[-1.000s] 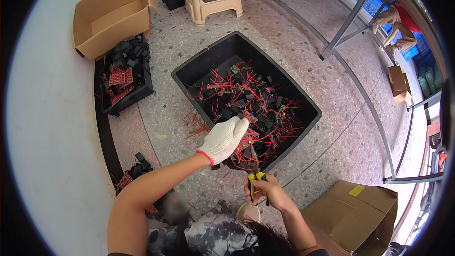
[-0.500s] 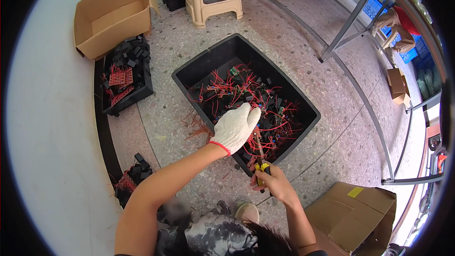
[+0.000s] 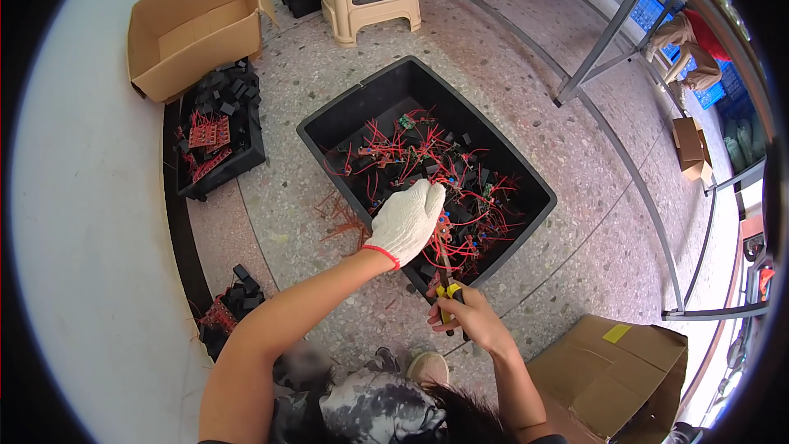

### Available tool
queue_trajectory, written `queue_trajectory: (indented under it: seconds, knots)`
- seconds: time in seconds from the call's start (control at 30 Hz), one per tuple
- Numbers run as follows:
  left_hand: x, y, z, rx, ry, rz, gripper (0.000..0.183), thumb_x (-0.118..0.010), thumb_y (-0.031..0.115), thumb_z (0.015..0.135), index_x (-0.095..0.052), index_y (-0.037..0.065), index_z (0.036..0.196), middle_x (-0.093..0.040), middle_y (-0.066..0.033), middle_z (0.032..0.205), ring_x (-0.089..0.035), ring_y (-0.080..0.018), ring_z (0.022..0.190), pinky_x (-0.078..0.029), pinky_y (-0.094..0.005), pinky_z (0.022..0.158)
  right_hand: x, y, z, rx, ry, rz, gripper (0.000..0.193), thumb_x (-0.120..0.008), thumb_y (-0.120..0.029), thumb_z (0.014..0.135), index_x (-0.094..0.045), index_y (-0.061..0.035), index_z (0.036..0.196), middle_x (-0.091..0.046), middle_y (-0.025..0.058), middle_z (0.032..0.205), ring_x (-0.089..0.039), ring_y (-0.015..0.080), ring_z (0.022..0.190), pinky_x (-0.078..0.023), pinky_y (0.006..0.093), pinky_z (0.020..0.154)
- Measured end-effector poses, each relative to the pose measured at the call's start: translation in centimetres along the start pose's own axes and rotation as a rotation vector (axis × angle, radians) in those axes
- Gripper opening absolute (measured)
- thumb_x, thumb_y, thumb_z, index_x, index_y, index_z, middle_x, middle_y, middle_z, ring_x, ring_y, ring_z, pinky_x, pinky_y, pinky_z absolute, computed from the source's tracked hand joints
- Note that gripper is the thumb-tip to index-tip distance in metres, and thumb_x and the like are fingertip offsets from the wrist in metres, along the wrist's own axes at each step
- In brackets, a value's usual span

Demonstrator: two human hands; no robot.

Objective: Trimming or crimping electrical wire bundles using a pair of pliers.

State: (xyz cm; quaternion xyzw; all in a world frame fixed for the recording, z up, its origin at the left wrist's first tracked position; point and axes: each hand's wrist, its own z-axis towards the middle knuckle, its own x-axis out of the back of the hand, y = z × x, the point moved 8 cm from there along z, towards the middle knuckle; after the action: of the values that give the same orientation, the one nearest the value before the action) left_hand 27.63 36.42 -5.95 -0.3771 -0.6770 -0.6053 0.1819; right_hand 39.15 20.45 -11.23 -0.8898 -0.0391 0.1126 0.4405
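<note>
My left hand [image 3: 408, 220], in a white knit glove with a red cuff, is closed over the near side of a black plastic bin [image 3: 335, 115]. It grips a small orange-red circuit board [image 3: 443, 228] with red wires, partly hidden by the glove. My bare right hand [image 3: 474, 317] holds cutting pliers [image 3: 448, 293] with yellow and black handles. Their metal jaws point away from me, just below the board; whether they touch a wire I cannot tell. Under both hands, the bin holds a tangle of red wires [image 3: 423, 141], small boards and black plastic pieces.
To the left stand a crate [image 3: 256, 154] of black pieces and red boards, and an open cardboard box [image 3: 197, 29]. A beige stool [image 3: 370, 12] is at the back. Another cardboard box [image 3: 612, 370] lies at near right. Metal table legs [image 3: 608, 29] and a seated person are farther right.
My right hand and the pliers have shifted slightly left, and the jaws have drawn back from the board. The gloved hand has moved very little.
</note>
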Motion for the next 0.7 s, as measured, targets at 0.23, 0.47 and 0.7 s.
queue_trajectory:
  seconds: [0.23, 0.47, 0.7]
  knots:
    - [-0.4, -0.8, 0.4, -0.224, 0.036, -0.169, 0.045, -0.039, 0.04, 0.107, -0.06, 0.001, 0.113, -0.067, -0.029, 0.099, -0.063, -0.0473, 0.101, -0.051, -0.0476, 0.081, -0.2, -0.1, -0.1, -0.112, -0.29, 0.129, 0.031, -0.053, -0.023, 0.099, -0.062, 0.0019, 0.115, -0.067, 0.01, 0.087, -0.069, 0.0199, 0.073, -0.06, 0.0315, 0.066]
    - [0.0, -1.3, 1.1, -0.185, 0.164, -0.209, 0.044, -0.038, 0.039, 0.106, -0.06, 0.002, 0.108, -0.067, -0.0256, 0.099, -0.062, -0.0479, 0.099, -0.05, -0.0504, 0.082, -0.9, 0.4, 0.1, -0.067, -0.126, 0.014, 0.035, -0.051, -0.02, 0.102, -0.059, 0.004, 0.125, -0.067, 0.0108, 0.095, -0.069, 0.0196, 0.089, -0.061, 0.0338, 0.078]
    - [-0.2, -0.4, 0.5, -0.135, 0.03, -0.196, 0.043, -0.042, 0.037, 0.107, -0.061, -0.002, 0.108, -0.067, -0.0251, 0.092, -0.062, -0.0478, 0.095, -0.05, -0.0455, 0.079, -0.5, 0.1, 0.5, -0.125, -0.18, -0.017, 0.03, -0.054, -0.019, 0.099, -0.061, 0.0039, 0.117, -0.065, 0.0106, 0.086, -0.069, 0.0195, 0.076, -0.059, 0.031, 0.063]
